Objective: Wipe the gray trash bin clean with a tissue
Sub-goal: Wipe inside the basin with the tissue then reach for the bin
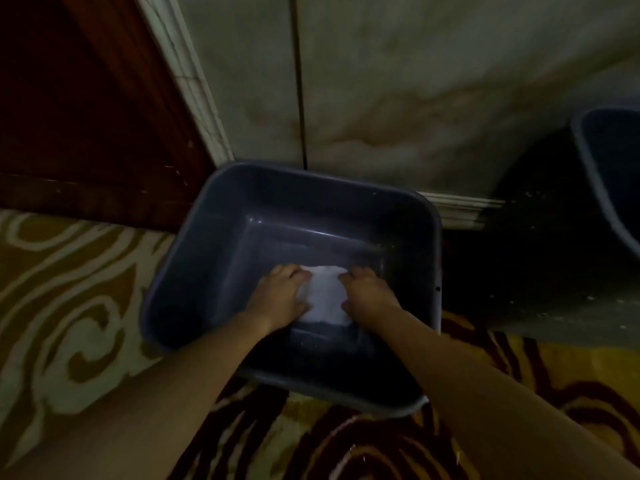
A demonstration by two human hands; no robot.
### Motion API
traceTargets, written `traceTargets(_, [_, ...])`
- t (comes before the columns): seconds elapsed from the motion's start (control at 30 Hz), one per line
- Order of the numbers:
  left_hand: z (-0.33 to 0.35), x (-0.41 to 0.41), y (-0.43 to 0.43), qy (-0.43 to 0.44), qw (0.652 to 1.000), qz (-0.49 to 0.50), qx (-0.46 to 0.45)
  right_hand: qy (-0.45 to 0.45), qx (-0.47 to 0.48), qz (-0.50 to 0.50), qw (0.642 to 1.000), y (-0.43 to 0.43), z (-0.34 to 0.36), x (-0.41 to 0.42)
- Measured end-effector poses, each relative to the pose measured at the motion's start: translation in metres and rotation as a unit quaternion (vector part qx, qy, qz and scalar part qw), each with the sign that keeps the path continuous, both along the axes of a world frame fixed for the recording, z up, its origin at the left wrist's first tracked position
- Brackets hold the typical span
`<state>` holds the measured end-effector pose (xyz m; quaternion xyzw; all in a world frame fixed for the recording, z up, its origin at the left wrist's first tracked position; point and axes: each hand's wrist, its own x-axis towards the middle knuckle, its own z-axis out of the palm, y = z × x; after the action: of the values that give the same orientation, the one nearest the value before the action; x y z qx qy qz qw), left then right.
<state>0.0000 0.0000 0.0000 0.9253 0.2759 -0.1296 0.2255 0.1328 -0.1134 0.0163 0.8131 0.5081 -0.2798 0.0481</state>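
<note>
Bin (221, 216) gray, rectangular, left hand (277, 296), right hand (369, 294) pressing white tissue (325, 292) flat

The left hand (280, 296) and right hand (367, 294) cover the side edges of the tissue (325, 296), and the fingertips are too dim to tell whether they pinch it or only press. A second gray container (602, 174) is cut off by the right edge. The arms hide part of the gray trash bin's (194, 244) near rim.
</note>
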Motion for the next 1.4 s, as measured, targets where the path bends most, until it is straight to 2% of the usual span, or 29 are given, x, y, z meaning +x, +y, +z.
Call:
traceTargets(0.27, [-0.025,0.013,0.012,-0.037,0.994,-0.058,0.087,-0.106,0.064,-0.001,0.992,0.017,-0.022,-0.002])
traceTargets(0.43, [-0.013,0.024,0.010,0.003,0.982,-0.114,0.153,-0.115,0.094,-0.001,0.989,0.014,-0.021,-0.006])
traceTargets(0.5, [-0.001,0.027,0.009,-0.003,0.984,-0.104,0.142,-0.100,0.093,-0.028,0.990,0.011,-0.012,-0.002])
traceTargets(0.67, [0.039,0.024,0.003,-0.068,0.997,0.026,0.025,-0.010,0.092,-0.162,0.982,0.003,0.030,0.002])
traceTargets(0.8, [0.070,0.035,-0.011,-0.179,0.968,0.153,-0.082,0.094,0.189,-0.337,0.918,0.000,0.057,0.009])
traceTargets(0.93, [0.098,0.044,-0.037,-0.220,0.930,0.209,-0.210,0.271,0.276,-0.407,0.828,-0.006,0.084,0.015])
traceTargets(1.0, [0.112,0.043,-0.048,-0.192,0.926,0.189,-0.265,0.323,0.287,-0.418,0.799,-0.014,0.099,0.015])
traceTargets(1.07, [0.133,0.042,-0.055,-0.164,0.934,0.150,-0.278,0.305,0.289,-0.423,0.803,-0.025,0.113,0.016])
traceTargets(1.13, [0.156,0.045,-0.057,-0.163,0.950,0.121,-0.238,0.256,0.276,-0.426,0.823,-0.039,0.124,0.019])
traceTargets(1.2, [0.183,0.058,-0.059,-0.205,0.964,0.094,-0.143,0.183,0.251,-0.420,0.853,-0.059,0.135,0.023])
traceTargets(1.27, [0.212,0.084,-0.069,-0.286,0.952,0.065,-0.088,0.128,0.253,-0.414,0.865,-0.086,0.147,0.026])
traceTargets(1.33, [0.240,0.119,-0.094,-0.347,0.934,0.003,-0.087,0.119,0.279,-0.420,0.855,-0.120,0.159,0.030])
traceTargets(1.4, [0.262,0.153,-0.132,-0.367,0.923,-0.087,-0.075,0.133,0.282,-0.448,0.838,-0.156,0.169,0.035])
